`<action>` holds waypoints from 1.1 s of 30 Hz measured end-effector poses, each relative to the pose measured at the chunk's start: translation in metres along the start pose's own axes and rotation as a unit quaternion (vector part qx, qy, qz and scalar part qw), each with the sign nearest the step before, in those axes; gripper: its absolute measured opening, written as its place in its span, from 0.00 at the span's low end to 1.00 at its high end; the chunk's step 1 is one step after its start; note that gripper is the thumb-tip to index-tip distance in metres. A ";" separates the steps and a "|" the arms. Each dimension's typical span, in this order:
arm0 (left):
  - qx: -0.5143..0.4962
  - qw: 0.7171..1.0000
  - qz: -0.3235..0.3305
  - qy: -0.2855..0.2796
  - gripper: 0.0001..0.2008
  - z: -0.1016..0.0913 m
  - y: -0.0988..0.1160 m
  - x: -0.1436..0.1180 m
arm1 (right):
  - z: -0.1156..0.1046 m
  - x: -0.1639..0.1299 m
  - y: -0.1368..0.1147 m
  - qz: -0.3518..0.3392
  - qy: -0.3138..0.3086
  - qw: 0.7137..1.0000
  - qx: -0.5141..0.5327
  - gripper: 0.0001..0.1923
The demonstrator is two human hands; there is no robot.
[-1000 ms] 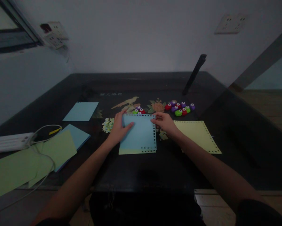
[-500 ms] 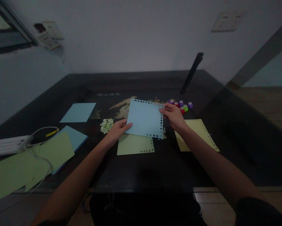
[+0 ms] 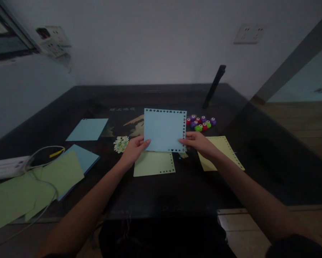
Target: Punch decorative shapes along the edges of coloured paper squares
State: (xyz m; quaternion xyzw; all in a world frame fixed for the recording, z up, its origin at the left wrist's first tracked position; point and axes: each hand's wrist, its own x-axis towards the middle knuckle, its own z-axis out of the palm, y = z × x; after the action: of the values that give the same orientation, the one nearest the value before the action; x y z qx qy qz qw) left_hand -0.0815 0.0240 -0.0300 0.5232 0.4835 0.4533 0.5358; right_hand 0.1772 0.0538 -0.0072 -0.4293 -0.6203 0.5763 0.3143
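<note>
A square sheet of light blue paper [image 3: 164,129] is held up over the table, with small shapes punched along its top, right and part of its bottom edge. My left hand [image 3: 135,150] pinches its lower left edge, thumb on the front. At the lower right edge my right hand [image 3: 198,142] grips it the same way. Beneath it lies a pale green sheet [image 3: 152,165] with punched holes along its right and lower edges, its upper part hidden. A heap of small paper cutouts [image 3: 121,144] sits beside my left hand. Several colourful craft punches [image 3: 201,123] stand behind my right hand.
A yellow punched sheet [image 3: 222,147] lies under my right forearm. On the left are another blue sheet [image 3: 88,129], a stack of green sheets [image 3: 61,172] over blue ones, a white power strip [image 3: 7,167] and a cable. A black upright bar [image 3: 214,86] rises at the back right.
My right hand has slid from the blue sheet's upper right corner down to its lower right edge. The sheet has straightened, and more of the punches show.
</note>
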 end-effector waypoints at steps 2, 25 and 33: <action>-0.003 1.000 0.007 -0.005 0.22 0.002 0.000 -0.001 | -0.001 -0.004 0.003 0.006 0.002 1.000 0.000 0.12; 0.021 0.995 -0.028 -0.093 0.14 0.031 0.003 -0.009 | -0.014 -0.026 0.024 0.058 0.006 0.998 -0.018 0.14; 0.044 0.992 -0.018 -0.113 0.15 0.033 0.001 -0.012 | -0.014 -0.027 0.022 0.069 0.022 0.997 -0.023 0.11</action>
State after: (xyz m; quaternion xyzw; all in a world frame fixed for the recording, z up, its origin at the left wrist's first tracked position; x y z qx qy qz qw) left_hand -0.0505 0.0080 -0.0292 0.5858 0.4484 0.3598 0.5713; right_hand 0.2046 0.0352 -0.0242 -0.4910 -0.5953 0.5725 0.2771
